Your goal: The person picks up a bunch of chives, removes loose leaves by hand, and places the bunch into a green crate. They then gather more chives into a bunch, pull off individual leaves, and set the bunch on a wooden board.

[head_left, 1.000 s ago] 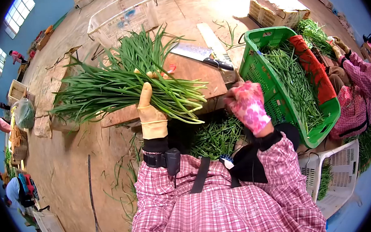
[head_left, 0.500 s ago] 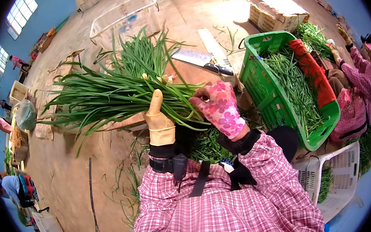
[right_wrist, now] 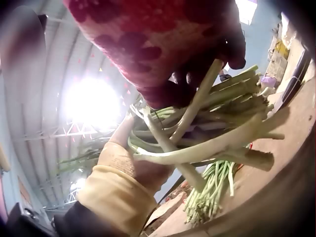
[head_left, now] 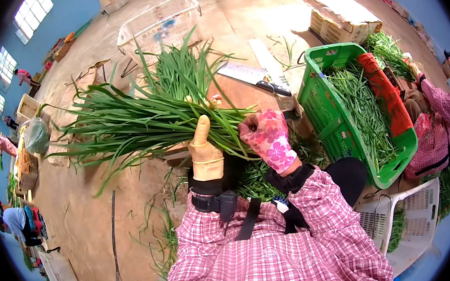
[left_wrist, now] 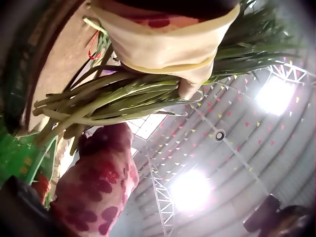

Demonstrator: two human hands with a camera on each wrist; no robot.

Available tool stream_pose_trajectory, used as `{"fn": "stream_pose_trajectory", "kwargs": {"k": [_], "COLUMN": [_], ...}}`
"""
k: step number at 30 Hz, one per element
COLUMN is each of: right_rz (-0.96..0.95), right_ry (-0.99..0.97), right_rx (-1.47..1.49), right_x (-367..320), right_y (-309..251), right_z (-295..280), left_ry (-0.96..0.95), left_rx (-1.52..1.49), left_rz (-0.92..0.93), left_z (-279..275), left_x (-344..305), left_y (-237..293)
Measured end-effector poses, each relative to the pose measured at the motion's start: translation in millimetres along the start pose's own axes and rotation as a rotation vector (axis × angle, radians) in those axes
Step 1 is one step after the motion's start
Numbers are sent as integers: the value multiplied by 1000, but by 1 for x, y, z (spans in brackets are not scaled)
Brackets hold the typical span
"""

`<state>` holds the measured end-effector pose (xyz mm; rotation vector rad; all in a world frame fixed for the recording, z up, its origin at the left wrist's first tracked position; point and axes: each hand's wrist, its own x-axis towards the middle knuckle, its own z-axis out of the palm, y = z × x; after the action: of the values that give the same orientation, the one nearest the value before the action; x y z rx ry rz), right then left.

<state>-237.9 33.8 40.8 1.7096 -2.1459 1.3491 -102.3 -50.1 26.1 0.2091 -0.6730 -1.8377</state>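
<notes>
A bunch of long green stalks [head_left: 128, 119] lies across the left hand [head_left: 205, 151], which wears a cream glove and grips it with the thumb up. In the left wrist view the left hand [left_wrist: 170, 44] wraps round the stalks [left_wrist: 113, 98]. The right hand [head_left: 271, 139], in a pink flowered glove, pinches at the pale stem ends; in the right wrist view its fingers [right_wrist: 236, 49] are bent against a pale stem [right_wrist: 197, 101]. A second bunch [head_left: 177, 70] rests on the board behind, beside a cleaver [head_left: 243, 73].
A green crate [head_left: 335, 126] of cut greens with a red cloth [head_left: 385, 91] stands at the right. White crates stand behind [head_left: 161, 29] and at the lower right [head_left: 400, 222]. Another person [head_left: 435, 124] sits at the far right. Loose greens lie on the floor [head_left: 79, 231].
The right hand has moved left from beside the green crate to the stem ends. The left hand has shifted slightly right and down with the bunch.
</notes>
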Motion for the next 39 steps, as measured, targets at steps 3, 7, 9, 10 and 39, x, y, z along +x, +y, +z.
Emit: {"fn": "stream_pose_trajectory", "kwargs": {"k": [3, 7, 9, 10, 39], "right_rz": [132, 182, 65, -14, 928], "right_ry": [113, 32, -26, -170, -515], "right_rx": [-186, -545, -195, -138, 1207], "right_x": [-9, -15, -14, -13, -18], "right_y": [53, 76, 33, 11, 111], "right_z": [9, -42, -43, -45, -57], "left_ry": [-84, -15, -9, 16, -253], "left_rx": [-104, -206, -105, -80, 1064], "left_rz": [82, 53, 80, 46, -282], "left_z": [-16, -18, -13, -10, 23], "left_x": [8, 14, 14, 13, -30], "left_y": [3, 12, 7, 4, 31]}}
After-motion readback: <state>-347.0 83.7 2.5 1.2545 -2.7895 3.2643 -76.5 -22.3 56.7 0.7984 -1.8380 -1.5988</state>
